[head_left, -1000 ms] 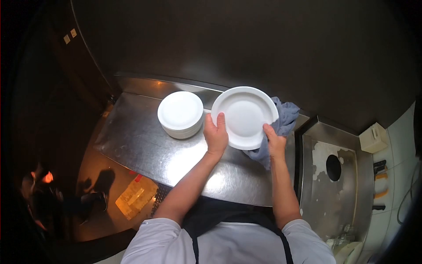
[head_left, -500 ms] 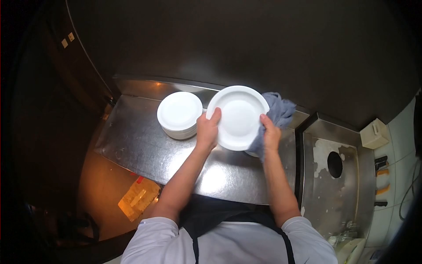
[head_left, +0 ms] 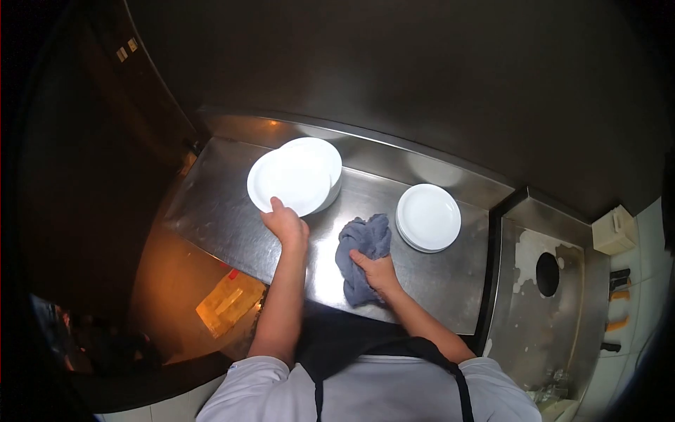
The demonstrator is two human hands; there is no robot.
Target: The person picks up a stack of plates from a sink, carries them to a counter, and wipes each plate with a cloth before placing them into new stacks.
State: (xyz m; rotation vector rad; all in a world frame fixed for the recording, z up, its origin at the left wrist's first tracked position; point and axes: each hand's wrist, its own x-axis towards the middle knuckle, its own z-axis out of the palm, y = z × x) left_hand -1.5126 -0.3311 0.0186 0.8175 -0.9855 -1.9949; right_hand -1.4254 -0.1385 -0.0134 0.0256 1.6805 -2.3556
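My left hand (head_left: 285,224) grips the near edge of a white plate (head_left: 287,184), thumb on top. That plate overlaps a stack of white plates (head_left: 329,156) at the back left of the steel counter. In my right hand (head_left: 375,273) is a bunched grey-blue cloth (head_left: 363,246), held above the counter. To the right of the cloth stands a second, lower stack of white plates (head_left: 430,216), which neither hand touches.
The steel counter (head_left: 218,204) has a raised back edge against a dark wall. At the right lies a steel sink area (head_left: 527,323) with a dark round hole (head_left: 547,274). Beyond it are a pale box (head_left: 613,231) and knives (head_left: 619,315) on the tiled wall.
The held plate has moved left to the left stack. My right hand has let go of it and moved down and left with the cloth, leaving the right stack in view.
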